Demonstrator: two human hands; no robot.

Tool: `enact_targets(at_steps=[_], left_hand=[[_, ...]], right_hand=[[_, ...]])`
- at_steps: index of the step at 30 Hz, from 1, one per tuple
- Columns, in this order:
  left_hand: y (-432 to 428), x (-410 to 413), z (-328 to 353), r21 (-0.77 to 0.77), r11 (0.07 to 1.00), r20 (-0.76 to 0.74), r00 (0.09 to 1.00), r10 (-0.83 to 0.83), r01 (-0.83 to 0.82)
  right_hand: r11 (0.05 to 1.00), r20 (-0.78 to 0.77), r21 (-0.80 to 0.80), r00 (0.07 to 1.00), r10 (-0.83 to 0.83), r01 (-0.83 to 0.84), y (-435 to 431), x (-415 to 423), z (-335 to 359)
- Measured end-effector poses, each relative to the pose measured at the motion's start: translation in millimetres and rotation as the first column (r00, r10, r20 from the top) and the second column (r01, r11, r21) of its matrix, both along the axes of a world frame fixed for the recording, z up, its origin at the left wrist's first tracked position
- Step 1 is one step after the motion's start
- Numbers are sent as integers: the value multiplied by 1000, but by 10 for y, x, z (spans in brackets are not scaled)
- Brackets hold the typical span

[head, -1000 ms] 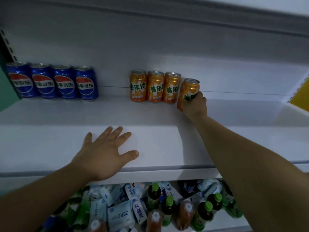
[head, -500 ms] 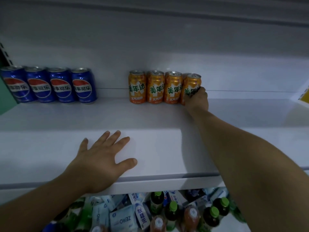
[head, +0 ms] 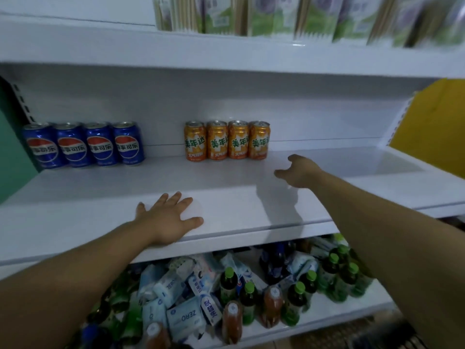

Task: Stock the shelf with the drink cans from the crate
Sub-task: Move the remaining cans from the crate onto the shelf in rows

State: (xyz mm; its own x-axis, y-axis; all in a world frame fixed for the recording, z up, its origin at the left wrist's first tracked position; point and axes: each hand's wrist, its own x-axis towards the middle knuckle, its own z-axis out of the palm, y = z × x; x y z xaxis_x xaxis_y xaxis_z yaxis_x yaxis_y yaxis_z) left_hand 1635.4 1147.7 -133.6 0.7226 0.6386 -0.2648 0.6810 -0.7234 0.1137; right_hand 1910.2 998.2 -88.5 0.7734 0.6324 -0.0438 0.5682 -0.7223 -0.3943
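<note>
Where the orange cans (head: 227,140) stand: four of them are upright in a tight row, touching side to side, at the back of the white shelf (head: 100,197) against its rear wall, with labels facing out.
End of the row: the rightmost orange can (head: 259,140) stands upright, touching its neighbour, with no hand on it.
Back left: four blue cans (head: 83,146) stand upright in their own row on the same shelf, well apart from the orange row.
On the right: the right hand (head: 299,172) hovers above the shelf, near the orange row and to its front right, clear of every can. Its fingers (head: 293,159) are loosely spread, slightly curled, and hold nothing.
On the left: the left hand (head: 167,219) lies palm down on the front part of the shelf, fingers (head: 173,197) straight and spread, holding nothing.
Below: the lower shelf (head: 334,312) carries green-capped bottles (head: 249,295) and white packets (head: 186,318) in a loose heap.
Above: the upper shelf (head: 226,51) bears a blurred row of green and white cartons (head: 276,16).
Far right: a yellow panel (head: 432,117) stands beside the shelf's end.
</note>
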Motion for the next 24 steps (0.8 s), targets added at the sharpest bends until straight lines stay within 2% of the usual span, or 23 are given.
enact_targets(at_steps=[3,7,11,16,20,24], left_hand=[[-202,215,189,-41,995,77,993,-92,95],[-1083,704,389,-42,906,204,891,-405,421],[-2104,1025,336,-29,740,235,724,-648,672],[-3238,1233,7,-34,480,134,480,-867,877],[-3956,1260,-263,-73,282,118,289,-950,957],[-4458,1434,-668,-71,201,36,204,-978,977]], right_hand=[[999,24,-43,1000,-14,15,-627,-213,87],[992,77,-55,991,-110,115,-1521,-488,195],[955,95,-112,960,-264,274,-2468,-758,179],[834,80,-175,851,-518,524,-3632,-1082,37],[702,70,-263,739,-670,662,-4356,-1322,-227],[627,-8,-309,658,-753,715,-4905,-1449,-603]])
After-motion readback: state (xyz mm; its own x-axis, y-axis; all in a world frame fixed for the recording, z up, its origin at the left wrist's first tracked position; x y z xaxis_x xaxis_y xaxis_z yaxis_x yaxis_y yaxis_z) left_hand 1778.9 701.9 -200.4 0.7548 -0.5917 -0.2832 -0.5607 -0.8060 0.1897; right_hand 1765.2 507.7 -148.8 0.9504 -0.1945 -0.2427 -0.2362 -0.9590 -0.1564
